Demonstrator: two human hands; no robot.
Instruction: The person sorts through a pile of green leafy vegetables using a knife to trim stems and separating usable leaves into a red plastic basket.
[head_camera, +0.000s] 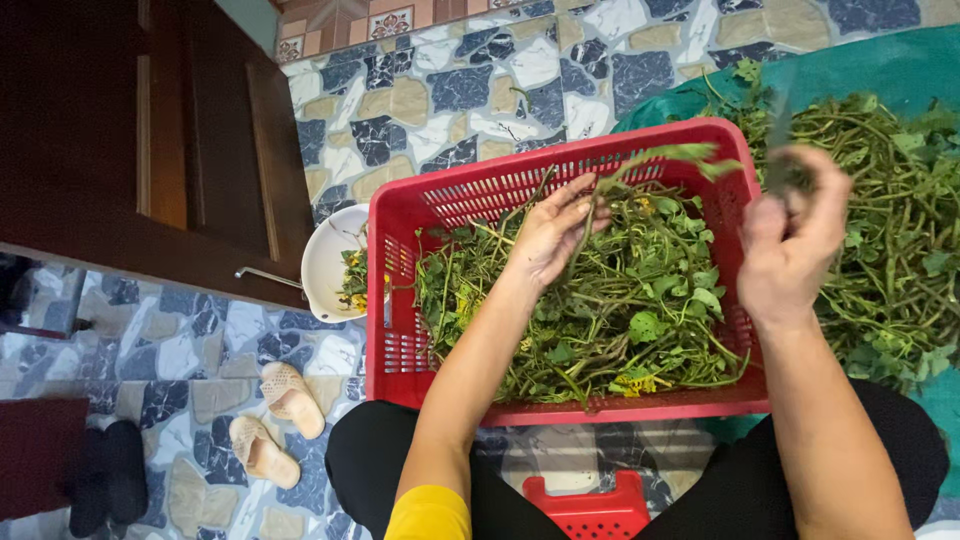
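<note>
A red plastic basket (400, 300) sits in front of my knees, filled with green leafy vine stems (620, 310). My left hand (552, 232) is over the basket, pinching a long green stem (650, 160) that arches to the right. My right hand (790, 240) is raised at the basket's right rim, fingers curled around a knife (780, 125), whose blurred blade points up. A large heap of green stems (890, 230) lies on a teal sheet (900, 70) to the right.
A white bowl (325, 265) with leaf scraps sits left of the basket. Two beige slippers (275, 420) lie on the stone-patterned floor. A dark wooden door (150, 140) stands at left. A small red stool (590, 510) shows between my legs.
</note>
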